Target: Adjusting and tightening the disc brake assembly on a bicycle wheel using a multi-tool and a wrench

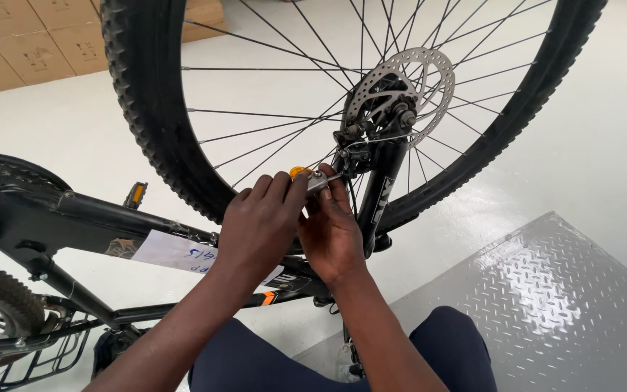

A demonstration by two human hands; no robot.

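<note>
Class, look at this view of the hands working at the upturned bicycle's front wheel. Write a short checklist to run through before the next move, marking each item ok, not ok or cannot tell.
1. Left hand on the small silver tool: ok.
2. Right hand steadying beside it: ok.
3. Fingers outside the spokes: ok.
4. Brake disc untouched by hands: ok.
5. Tool seated on its fitting: cannot tell.
6. Fork leg holds the wheel firmly: cannot tell.
</note>
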